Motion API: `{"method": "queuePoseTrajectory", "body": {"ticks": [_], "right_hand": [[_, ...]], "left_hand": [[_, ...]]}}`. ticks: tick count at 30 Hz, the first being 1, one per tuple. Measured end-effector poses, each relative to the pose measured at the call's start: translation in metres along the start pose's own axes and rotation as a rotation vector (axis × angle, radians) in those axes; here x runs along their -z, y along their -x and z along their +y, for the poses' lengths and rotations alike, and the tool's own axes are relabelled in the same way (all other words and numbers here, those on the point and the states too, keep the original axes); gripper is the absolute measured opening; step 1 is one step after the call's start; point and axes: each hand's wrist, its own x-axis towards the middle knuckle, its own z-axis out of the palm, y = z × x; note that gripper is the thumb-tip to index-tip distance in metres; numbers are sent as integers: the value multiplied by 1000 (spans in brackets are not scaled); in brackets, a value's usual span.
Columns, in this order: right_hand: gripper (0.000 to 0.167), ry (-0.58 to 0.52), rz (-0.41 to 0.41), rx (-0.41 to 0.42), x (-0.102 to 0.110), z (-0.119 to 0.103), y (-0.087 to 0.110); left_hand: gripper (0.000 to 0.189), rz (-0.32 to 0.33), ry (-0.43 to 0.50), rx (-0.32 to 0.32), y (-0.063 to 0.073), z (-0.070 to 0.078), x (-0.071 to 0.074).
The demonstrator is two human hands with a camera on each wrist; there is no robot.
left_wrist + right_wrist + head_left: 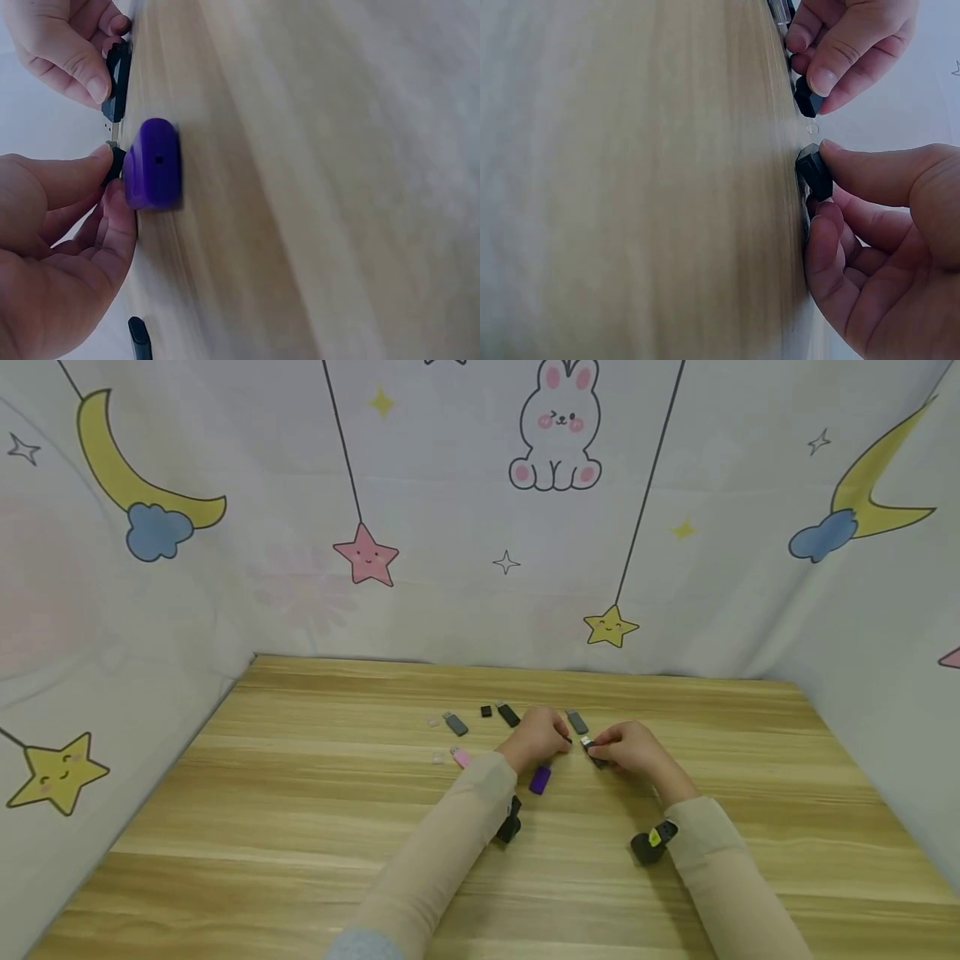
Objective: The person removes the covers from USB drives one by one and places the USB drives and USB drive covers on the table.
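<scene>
My right hand [632, 750] pinches a black USB flash drive [814, 172] low over the wooden table, its metal plug facing the left hand. Between thumb and fingertips, my left hand [538, 735] holds a small black cap [808, 97]. A short gap separates cap and plug in the right wrist view. Just in front of the left hand lies a purple USB drive [540, 779], large in the left wrist view. A grey USB drive [577, 721] rests behind the space between the hands. The left forearm partly covers a pink USB drive [460, 756].
Left of the hands lie another grey USB drive [455, 723], a black USB drive [508, 714] and a loose black cap [486, 711]. Two clear caps, one by the grey drive [432, 721], sit farther left. Patterned cloth [450, 610] encloses the table's back and sides.
</scene>
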Motion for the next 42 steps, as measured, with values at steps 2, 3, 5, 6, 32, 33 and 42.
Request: {"method": "queuePoseTrajectory", "body": {"ticks": [2,3,5,6,32,33,42], "right_hand": [[29,-1,3,6,0,0,0],[29,-1,5,9,0,1,0],[28,-3,8,17,0,1,0],[28,-5,10,20,0,2,1],[29,-6,12,23,2,-1,4],[30,-8,11,25,3,-2,4],[38,16,55,79,16,-8,8]], "left_hand": [[17,1,-5,1,0,0,0],[16,0,-11,0,0,1,0],[15,0,-21,1,0,1,0],[14,1,-25,2,0,1,0],[25,-45,-86,31,4,6,5],[27,-52,-82,34,5,6,7],[39,-80,-71,-7,7,11,35]]}}
